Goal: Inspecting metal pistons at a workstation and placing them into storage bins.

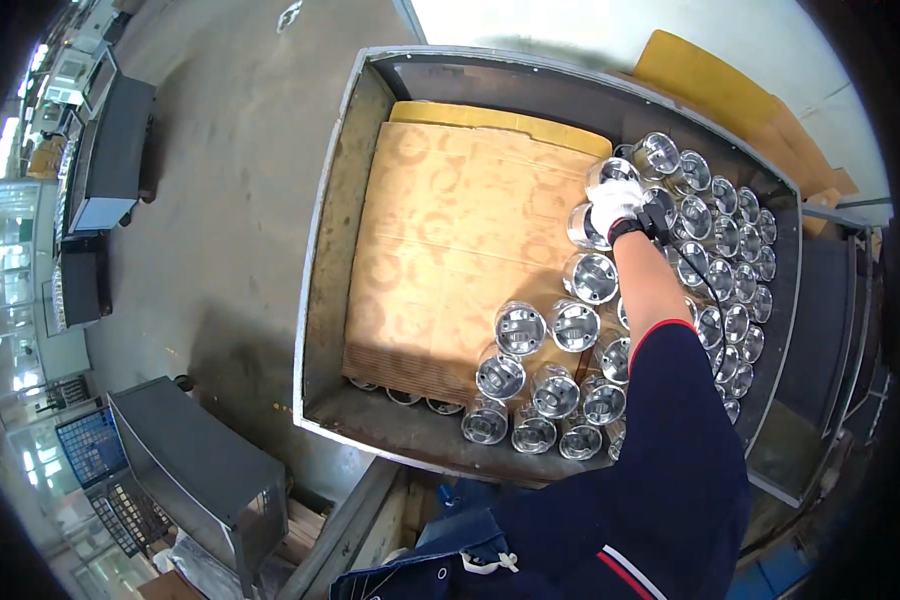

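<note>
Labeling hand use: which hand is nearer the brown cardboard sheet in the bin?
Right. The gloved right hand is over the shiny metal cylinders, just right of the cardboard sheet, near its upper right corner. The left hand isn't visible.

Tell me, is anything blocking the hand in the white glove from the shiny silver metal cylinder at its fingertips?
Nothing visible is. The white-gloved right hand is at the shiny silver metal cylinder; neighbouring silver metal cylinders stand beside it, not in between.
</note>
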Demonstrator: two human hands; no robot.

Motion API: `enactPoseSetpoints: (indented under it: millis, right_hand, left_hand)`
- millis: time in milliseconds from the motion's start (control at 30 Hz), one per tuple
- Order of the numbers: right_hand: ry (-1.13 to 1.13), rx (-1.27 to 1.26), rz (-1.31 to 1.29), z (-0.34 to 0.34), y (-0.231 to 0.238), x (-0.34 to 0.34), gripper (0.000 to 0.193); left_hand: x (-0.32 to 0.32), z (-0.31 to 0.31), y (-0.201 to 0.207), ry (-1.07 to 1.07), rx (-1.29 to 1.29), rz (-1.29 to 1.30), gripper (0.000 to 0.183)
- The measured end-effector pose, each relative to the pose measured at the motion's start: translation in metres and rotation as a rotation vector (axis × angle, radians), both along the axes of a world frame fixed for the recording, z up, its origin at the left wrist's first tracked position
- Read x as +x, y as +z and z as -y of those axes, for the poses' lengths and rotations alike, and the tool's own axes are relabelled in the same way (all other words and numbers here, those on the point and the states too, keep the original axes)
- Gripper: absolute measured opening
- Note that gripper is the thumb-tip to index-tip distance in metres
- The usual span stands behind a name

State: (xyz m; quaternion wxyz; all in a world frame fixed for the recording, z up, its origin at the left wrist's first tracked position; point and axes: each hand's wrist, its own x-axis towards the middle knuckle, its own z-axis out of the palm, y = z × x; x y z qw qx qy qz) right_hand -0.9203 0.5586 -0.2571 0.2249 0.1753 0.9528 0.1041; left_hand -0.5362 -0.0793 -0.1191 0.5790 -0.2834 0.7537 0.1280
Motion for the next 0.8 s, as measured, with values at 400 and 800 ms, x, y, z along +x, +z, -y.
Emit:
enactPoseSetpoints:
  millis: [400, 800]
  right_hand:
    - [0.317, 0.032, -0.129, 0.002, -0.045, -0.005, 0.022]
    - [-0.09, -0.526, -0.565, 0.048, 0.007, 0.091, 0.081]
  left_hand:
    - [0.021, -0.021, 0.0, 0.055, 0.024, -0.073, 0.046]
    - [0.032, -0.016, -0.019, -0.019, 0.136, -0.151, 0.053]
